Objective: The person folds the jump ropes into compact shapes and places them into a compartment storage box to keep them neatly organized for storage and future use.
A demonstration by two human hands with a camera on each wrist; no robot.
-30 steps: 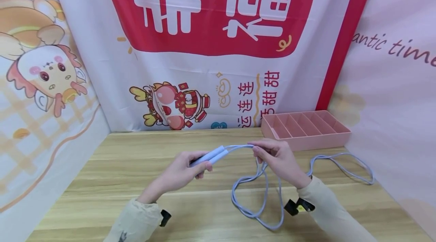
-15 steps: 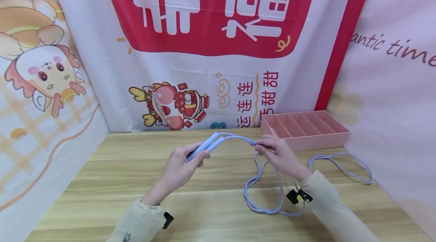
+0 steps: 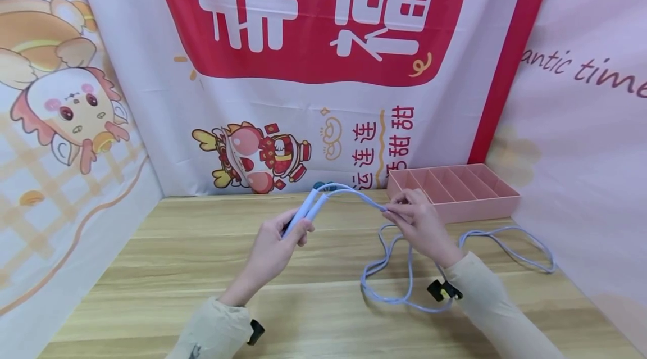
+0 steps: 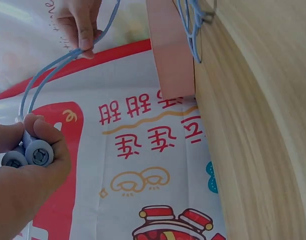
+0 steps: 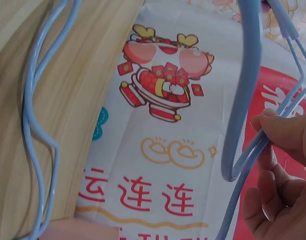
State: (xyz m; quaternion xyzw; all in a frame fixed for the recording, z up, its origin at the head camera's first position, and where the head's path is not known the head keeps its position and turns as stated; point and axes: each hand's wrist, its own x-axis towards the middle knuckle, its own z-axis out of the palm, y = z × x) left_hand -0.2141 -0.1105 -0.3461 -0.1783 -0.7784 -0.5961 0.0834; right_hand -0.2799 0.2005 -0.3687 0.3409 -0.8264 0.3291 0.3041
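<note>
A light-blue jump rope has two handles [image 3: 307,210], side by side and tilted upward in my left hand [image 3: 275,244], which grips both. From the handle tops two strands of rope [image 3: 356,193] arch over to my right hand [image 3: 419,227], which pinches them together between thumb and fingers. Below that hand the rest of the rope [image 3: 371,291] lies in loops on the table. In the left wrist view the round handle ends [image 4: 40,152] show in the left palm. The right wrist view shows both strands [image 5: 252,150] passing through the right fingertips.
A pink box [image 3: 475,207] with several compartments stands at the back right of the wooden table [image 3: 202,263], just behind the right hand. Another rope loop [image 3: 525,260] reaches toward the right edge. Printed cloth [image 3: 313,95] hangs along the back and sides.
The left hand has tilted the handles more upright. My right hand has drawn slightly to the right along with the strands, and the loops on the table have shifted right.
</note>
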